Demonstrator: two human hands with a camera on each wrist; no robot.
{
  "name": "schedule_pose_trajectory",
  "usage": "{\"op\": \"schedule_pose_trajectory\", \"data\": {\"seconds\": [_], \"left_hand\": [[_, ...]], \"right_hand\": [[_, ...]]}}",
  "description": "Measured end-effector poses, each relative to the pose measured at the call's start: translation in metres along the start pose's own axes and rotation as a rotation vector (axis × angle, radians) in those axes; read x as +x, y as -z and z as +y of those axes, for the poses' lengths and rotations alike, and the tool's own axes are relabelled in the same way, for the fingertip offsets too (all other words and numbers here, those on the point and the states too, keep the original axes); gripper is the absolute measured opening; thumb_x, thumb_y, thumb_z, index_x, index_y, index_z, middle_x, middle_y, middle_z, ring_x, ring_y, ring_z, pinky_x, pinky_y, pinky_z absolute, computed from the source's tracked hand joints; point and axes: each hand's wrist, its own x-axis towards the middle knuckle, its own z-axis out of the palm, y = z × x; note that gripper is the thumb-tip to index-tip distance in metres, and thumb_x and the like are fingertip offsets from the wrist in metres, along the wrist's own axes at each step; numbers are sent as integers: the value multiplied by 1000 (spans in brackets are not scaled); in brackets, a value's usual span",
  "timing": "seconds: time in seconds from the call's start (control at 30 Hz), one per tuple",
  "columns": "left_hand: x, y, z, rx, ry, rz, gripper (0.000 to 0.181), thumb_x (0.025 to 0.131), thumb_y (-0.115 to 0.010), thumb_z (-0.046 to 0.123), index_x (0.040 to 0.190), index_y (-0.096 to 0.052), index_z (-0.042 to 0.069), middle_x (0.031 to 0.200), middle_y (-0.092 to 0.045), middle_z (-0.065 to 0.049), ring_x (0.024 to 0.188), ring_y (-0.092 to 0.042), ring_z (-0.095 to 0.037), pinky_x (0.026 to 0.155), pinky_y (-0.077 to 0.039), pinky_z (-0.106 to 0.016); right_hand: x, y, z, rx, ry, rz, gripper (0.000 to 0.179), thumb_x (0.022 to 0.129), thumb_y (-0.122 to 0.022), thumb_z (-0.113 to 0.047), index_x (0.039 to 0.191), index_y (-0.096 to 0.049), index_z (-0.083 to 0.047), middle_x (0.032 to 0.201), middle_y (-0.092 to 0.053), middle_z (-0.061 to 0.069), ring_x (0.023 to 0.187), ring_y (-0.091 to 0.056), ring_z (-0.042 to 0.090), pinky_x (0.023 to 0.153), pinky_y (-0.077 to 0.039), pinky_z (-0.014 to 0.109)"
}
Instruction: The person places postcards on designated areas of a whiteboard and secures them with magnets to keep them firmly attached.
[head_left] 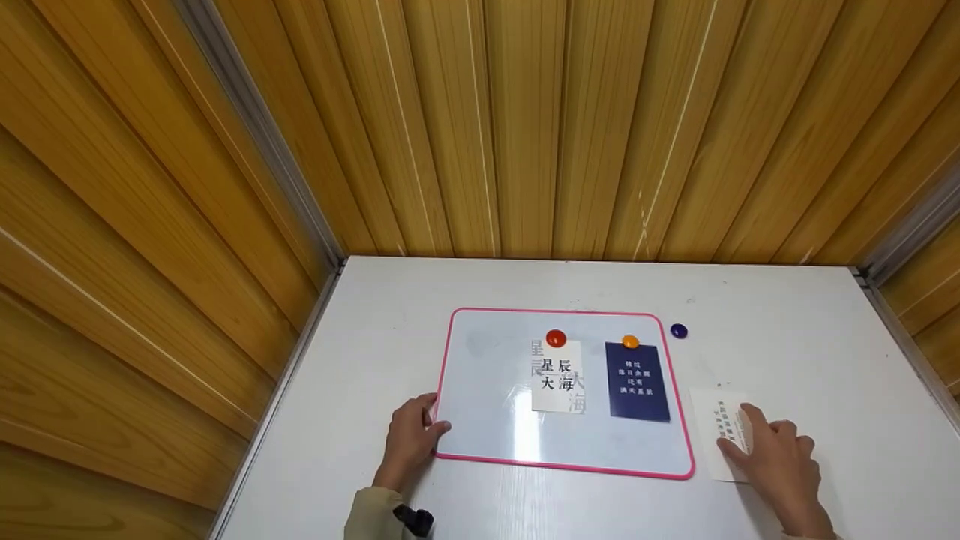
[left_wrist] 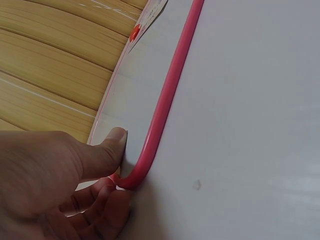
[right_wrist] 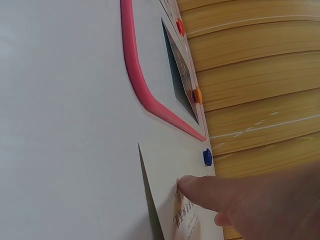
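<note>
A whiteboard (head_left: 480,397) with a pink frame lies on the table. At its lower left my left hand (head_left: 411,436) grips the edge, the thumb on the face and the fingers curled about the pink frame (left_wrist: 161,112). To the right of the board, my right hand (head_left: 780,457) pinches a white card (head_left: 709,420) printed with dark characters. In the right wrist view this card (right_wrist: 162,167) bows and one edge stands off the table. On the board are a white card (head_left: 559,397) under a red magnet (head_left: 556,338) and a navy card (head_left: 637,401) under an orange magnet (head_left: 630,342).
A dark blue magnet (head_left: 679,331) sits on the white table (head_left: 390,322) beyond the board's upper right corner. Wood-look panel walls (head_left: 517,135) rise behind the table and at its sides.
</note>
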Motion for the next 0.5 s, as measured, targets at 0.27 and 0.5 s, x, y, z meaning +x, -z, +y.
{"op": "schedule_pose_trajectory", "data": {"seconds": [0.27,0.5], "left_hand": [[-1,1,1,-4,8,-3,52,85,-83,8,132,-64,-3,77,-52,-3,70,-43,-13,63,-37,-28],[-1,0,1,-6,13,-4,52,85,-83,8,132,-64,-2,77,-51,-2,71,-44,-13,64,-38,-28]], "right_hand": [[1,-3,-4,-21,-23,0,79,88,-79,-31,150,-39,-2,123,-40,42,106,-39,61,74,-44,62],[2,-3,-5,5,-27,-3,73,89,-79,-24,147,-42,0,122,-41,42,105,-42,59,71,-45,58]]}}
